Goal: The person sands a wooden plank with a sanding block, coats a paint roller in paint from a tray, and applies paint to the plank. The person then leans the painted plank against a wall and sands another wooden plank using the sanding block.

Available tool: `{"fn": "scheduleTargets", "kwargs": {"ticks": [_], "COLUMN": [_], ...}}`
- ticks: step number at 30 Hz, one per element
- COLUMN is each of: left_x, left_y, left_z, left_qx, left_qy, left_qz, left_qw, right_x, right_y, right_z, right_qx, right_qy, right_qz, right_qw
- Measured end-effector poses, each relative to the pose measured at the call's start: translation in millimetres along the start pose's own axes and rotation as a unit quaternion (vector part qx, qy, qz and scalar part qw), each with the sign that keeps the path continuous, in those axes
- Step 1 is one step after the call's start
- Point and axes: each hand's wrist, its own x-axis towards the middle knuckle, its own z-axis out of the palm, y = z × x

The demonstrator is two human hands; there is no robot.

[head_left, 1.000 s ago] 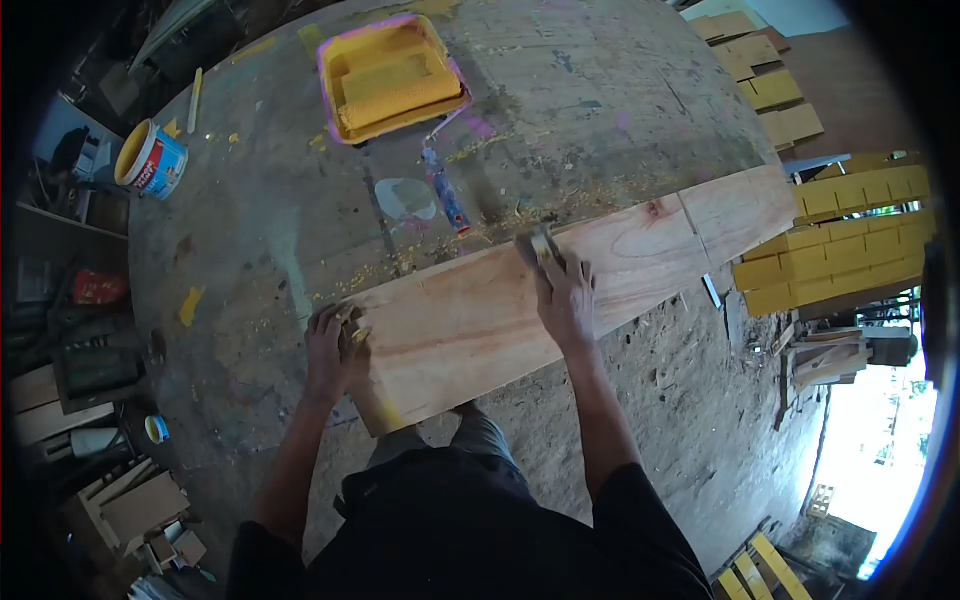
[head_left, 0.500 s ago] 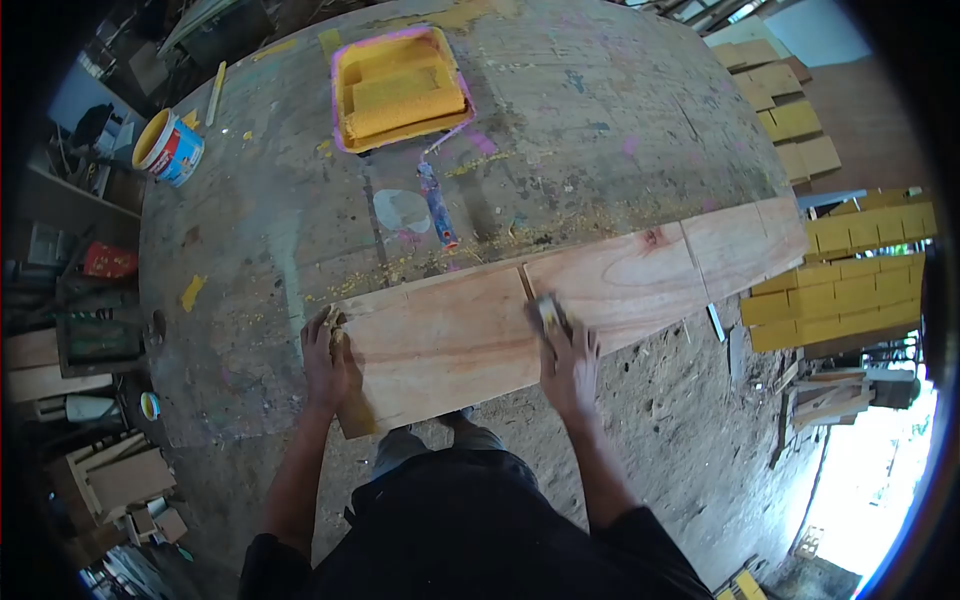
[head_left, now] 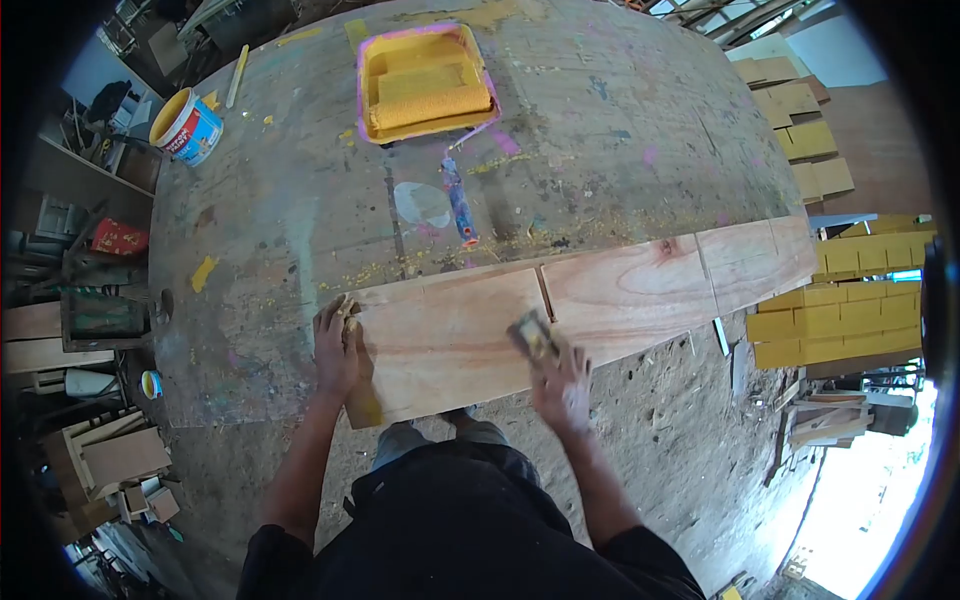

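A long bare wooden board (head_left: 440, 345) lies along the near edge of the worktable, with a dark slot across its middle and yellow smears at its left end. My left hand (head_left: 335, 350) grips that left end, beside a small yellowish patch at the fingertips that I cannot make out. In my right hand (head_left: 562, 390) is a small, flat grey sanding block (head_left: 531, 334) with yellowish stains. It rests on the board's face just left of the slot, tilted, and the hand is slightly blurred.
On the paint-spotted worktable (head_left: 270, 200) stand a yellow paint tray (head_left: 372, 60) with a roller (head_left: 435, 104), its handle (head_left: 460, 205) towards me, and a paint bucket (head_left: 190, 130). Yellow-painted boards (head_left: 840, 325) lie at right. Wood offcuts (head_left: 125, 460) are piled on the left.
My right hand has drawn the sanding block a little left and towards me across the board. My left hand stays at the board's left end. The whole view has shifted slightly.
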Motion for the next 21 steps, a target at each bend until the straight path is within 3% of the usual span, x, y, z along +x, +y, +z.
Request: {"fn": "scheduleTargets", "kwargs": {"ticks": [1,3,6,8,10,13,14,15,16,18,20,21], "left_x": [1.5,3.5,-0.4,1.6,1.4,2.2,0.8,0.6,0.4,-3.0,-10.3,-11.4], "left_y": [0.3,1.9,-2.2,-5.8,-2.8,-8.2,-11.7,-16.2,-19.6,-24.9,-34.3,-32.7], "left_z": [-0.8,-0.6,0.9,2.3,-1.3,-1.4,0.4,3.2,3.8,0.6,12.5,9.9], "left_qx": [0.0,0.0,-0.012,-0.039,-0.047,-0.072,-0.072,-0.082,-0.092,-0.101,-0.106,-0.111], "left_qy": [0.004,0.011,0.014,0.029,0.035,0.044,0.045,0.048,0.05,0.037,0.052,0.052], "left_qz": [0.007,0.012,0.005,0.004,-0.004,0.021,0.018,0.022,0.026,0.024,-0.032,-0.034], "left_qw": [1.0,1.0,1.0,0.999,0.998,0.996,0.996,0.995,0.994,0.994,0.992,0.992], "right_x": [11.7,59.8,88.1,55.1,16.5,19.0,30.5,39.8,49.1,35.7,5.0,-14.7], "right_y": [10.0,39.4,20.2,-20.7,-55.4,-42.5,-22.0,5.3,11.4,-7.7,-76.5,-134.3], "right_z": [4.7,16.4,31.6,54.5,68.8,57.8,50.6,51.2,40.1,56.9,80.1,84.1], "right_qx": [-0.02,-0.069,-0.102,-0.139,-0.174,-0.171,-0.112,-0.136,-0.154,-0.153,-0.041,-0.051], "right_qy": [0.013,0.029,0.068,0.114,0.046,0.016,-0.002,0.09,0.12,0.133,-0.028,-0.067], "right_qz": [-0.008,0.066,0.113,0.086,-0.012,-0.055,0.044,0.053,0.099,0.09,0.038,-0.012], "right_qw": [1.0,0.995,0.986,0.98,0.984,0.984,0.993,0.985,0.976,0.975,0.998,0.996]}}
